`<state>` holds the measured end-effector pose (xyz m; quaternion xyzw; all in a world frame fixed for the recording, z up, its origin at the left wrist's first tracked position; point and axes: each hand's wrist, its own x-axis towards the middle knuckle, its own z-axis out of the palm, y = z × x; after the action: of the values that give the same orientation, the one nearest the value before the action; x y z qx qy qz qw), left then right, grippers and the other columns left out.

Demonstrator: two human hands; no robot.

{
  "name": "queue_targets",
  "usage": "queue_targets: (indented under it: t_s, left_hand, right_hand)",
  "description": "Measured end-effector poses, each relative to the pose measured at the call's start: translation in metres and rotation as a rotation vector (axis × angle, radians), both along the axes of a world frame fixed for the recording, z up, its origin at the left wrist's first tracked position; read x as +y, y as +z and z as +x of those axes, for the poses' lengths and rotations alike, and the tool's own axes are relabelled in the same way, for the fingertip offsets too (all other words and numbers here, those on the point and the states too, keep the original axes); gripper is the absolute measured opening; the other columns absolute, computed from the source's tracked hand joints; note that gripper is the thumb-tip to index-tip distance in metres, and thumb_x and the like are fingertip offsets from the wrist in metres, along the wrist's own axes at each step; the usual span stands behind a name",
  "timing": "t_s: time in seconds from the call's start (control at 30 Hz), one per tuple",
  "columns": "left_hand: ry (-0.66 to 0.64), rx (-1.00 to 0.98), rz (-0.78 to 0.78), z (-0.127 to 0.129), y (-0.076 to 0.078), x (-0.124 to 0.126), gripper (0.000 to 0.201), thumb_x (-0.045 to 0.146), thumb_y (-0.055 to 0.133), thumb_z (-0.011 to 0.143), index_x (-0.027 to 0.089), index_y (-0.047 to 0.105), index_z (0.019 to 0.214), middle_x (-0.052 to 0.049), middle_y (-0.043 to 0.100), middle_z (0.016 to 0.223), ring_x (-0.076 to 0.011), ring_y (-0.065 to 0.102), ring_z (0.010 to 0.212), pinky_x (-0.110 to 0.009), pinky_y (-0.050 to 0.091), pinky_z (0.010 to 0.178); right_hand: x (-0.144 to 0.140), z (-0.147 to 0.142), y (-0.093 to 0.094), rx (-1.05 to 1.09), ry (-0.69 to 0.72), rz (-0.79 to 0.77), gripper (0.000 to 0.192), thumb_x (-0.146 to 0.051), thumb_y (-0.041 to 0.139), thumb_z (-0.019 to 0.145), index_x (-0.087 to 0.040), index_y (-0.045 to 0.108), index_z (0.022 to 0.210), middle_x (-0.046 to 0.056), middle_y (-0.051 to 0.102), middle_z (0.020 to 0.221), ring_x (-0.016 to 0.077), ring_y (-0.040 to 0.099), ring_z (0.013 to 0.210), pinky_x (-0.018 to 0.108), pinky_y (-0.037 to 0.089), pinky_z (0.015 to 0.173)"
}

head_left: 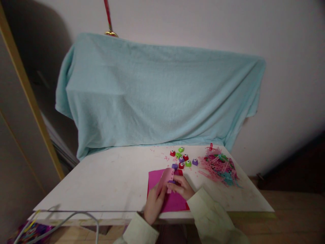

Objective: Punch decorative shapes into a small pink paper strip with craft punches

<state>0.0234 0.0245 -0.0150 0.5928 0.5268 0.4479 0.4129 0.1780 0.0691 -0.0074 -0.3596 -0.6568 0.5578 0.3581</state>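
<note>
A sheet of light pink paper (166, 176) stands tilted up in my left hand (153, 202), with the fingers closed on its lower left part. Small holes run along its right edge. At that edge my right hand (183, 187) has its fingers wrapped round a small purple craft punch (171, 182). Beneath both hands lies a magenta sheet (175, 203), with red edges showing under it. Just beyond the paper sit several small craft punches in red (181, 165), green (188, 163) and purple (194, 162), with white round buttons.
On the right of the white table (109, 183) is a heap of punched paper strips (219, 166) in pink, green and blue. Pink paper scraps (166, 158) are scattered near the punches. A light blue cloth (162, 95) hangs behind. A grey cable (86, 214) loops at the front left edge.
</note>
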Motion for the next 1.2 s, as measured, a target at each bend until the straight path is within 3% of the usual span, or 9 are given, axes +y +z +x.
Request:
queue_targets:
  t_s: [0.1,0.4,0.67,0.8,1.03,1.2]
  left_hand:
    - [0.015,0.005,-0.029,0.0,0.002,-0.001,0.042,0.044,0.039,0.088,0.013,0.064,0.074,-0.006,0.065,0.065,-0.0206,0.06,0.071,-0.028,0.046,0.066]
    - [0.017,-0.02,-0.012,0.0,0.01,-0.002,0.044,0.05,0.042,0.083,0.014,0.067,0.077,-0.004,0.062,0.058,-0.0212,0.059,0.071,-0.03,0.046,0.069]
    - [0.048,-0.035,-0.088,0.0,0.004,-0.002,0.047,0.051,0.038,0.087,0.013,0.061,0.07,-0.003,0.059,0.059,-0.0171,0.053,0.059,-0.026,0.041,0.058]
    - [0.064,-0.038,-0.08,0.0,0.002,-0.002,0.045,0.05,0.039,0.087,0.013,0.06,0.071,-0.003,0.059,0.062,-0.0167,0.053,0.061,-0.025,0.04,0.057]
    - [0.077,-0.036,-0.051,0.0,0.001,-0.002,0.043,0.05,0.043,0.085,0.012,0.063,0.078,-0.004,0.065,0.072,-0.0183,0.056,0.067,-0.025,0.043,0.061]
    - [0.084,-0.001,-0.046,0.0,-0.002,-0.001,0.045,0.049,0.042,0.086,0.011,0.064,0.074,-0.004,0.064,0.067,-0.0184,0.056,0.065,-0.025,0.043,0.06]
  right_hand:
    - [0.001,0.001,-0.001,-0.008,-0.011,0.014,0.026,-0.04,0.061,0.079,-0.014,0.063,0.076,0.0,0.056,0.062,0.0123,0.047,0.055,0.023,0.032,0.05]
    - [0.001,-0.003,-0.002,0.007,-0.057,0.067,0.029,-0.042,0.062,0.077,-0.013,0.06,0.073,-0.002,0.05,0.062,0.0097,0.042,0.057,0.022,0.03,0.051]
    - [0.007,0.001,-0.009,0.151,-0.149,-0.131,0.031,-0.047,0.05,0.084,-0.018,0.048,0.075,-0.007,0.039,0.048,0.0062,0.029,0.039,0.021,0.017,0.038]
    - [0.009,0.003,-0.009,0.19,-0.223,-0.143,0.033,-0.049,0.049,0.084,-0.018,0.045,0.071,-0.007,0.041,0.048,0.0061,0.028,0.038,0.021,0.017,0.038]
    - [0.005,0.003,0.009,0.162,-0.147,-0.161,0.037,-0.052,0.049,0.083,-0.017,0.046,0.071,-0.005,0.045,0.053,0.0067,0.031,0.041,0.022,0.022,0.041]
    - [0.007,0.002,0.001,0.187,-0.179,-0.171,0.035,-0.05,0.05,0.083,-0.018,0.044,0.07,-0.006,0.041,0.05,0.0062,0.029,0.04,0.021,0.019,0.039]
